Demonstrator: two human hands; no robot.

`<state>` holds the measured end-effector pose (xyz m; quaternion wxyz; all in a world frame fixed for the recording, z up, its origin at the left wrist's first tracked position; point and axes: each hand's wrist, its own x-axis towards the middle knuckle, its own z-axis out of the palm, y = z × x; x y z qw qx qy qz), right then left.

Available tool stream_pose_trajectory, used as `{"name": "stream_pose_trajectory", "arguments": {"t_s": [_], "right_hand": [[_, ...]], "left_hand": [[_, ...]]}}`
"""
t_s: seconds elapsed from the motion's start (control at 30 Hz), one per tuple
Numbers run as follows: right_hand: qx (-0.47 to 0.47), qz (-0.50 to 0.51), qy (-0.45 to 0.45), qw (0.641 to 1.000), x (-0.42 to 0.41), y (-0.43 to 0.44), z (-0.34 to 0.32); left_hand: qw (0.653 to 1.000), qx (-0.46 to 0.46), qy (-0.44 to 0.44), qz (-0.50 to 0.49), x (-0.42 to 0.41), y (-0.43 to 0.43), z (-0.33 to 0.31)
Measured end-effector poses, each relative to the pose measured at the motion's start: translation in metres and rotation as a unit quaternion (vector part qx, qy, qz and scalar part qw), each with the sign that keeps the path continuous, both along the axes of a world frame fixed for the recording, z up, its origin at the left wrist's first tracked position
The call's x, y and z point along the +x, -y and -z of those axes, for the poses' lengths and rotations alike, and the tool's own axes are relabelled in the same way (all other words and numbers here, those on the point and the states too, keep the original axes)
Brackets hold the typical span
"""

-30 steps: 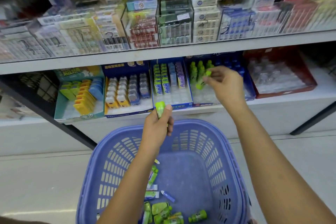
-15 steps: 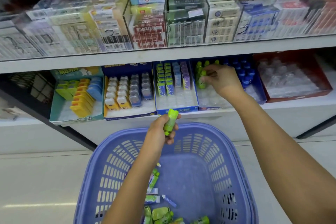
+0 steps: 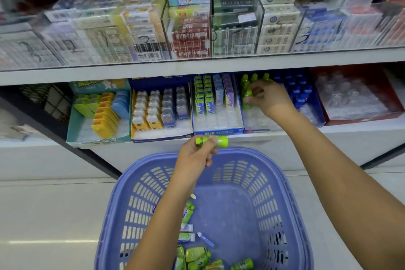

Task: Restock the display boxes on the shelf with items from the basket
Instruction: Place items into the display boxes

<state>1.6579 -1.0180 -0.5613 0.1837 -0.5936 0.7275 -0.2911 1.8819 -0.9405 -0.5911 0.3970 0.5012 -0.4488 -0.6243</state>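
Right hand, pinching a bottle into the mid-frame box, may topple standing bottles; left hand might drop its pinched spare bottle.

Two white shelves, five display boxes on the lower one.

Lower shelf carries, L to R, side by side: teal box w/ yellow, green & blue packs; blue-yellow box w/ rows of small clear-topped items; blue box w/ green, blue & purple packs at the back; next blue box w/ green & blue bottles; red box w/ clear items, blurred. Upper shelf holds clear cases of stacked packs, handwritten nos. on their fronts. Pale floor below; purple basket over it, can't tell if resting there.
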Motion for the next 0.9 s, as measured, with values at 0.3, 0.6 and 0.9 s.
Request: {"name": "stream_pose_trajectory", "arguments": {"t_s": [0.3,0.6,0.9], "right_hand": [[-0.036,-0.136,0.238,0.961,0.054,-0.060,-0.053],[0.013,-0.272,0.104,0.957,0.086,-0.086,-0.061],[-0.019,-0.222,0.123,0.967,0.100,-0.091,-0.063]], "left_hand": [[0.995,-0.096,-0.011,0.032,0.017,-0.006,-0.022],[0.971,-0.185,0.088,0.127,0.021,-0.014,-0.033],[0.989,-0.087,-0.073,0.100,0.016,-0.021,-0.031]]}}
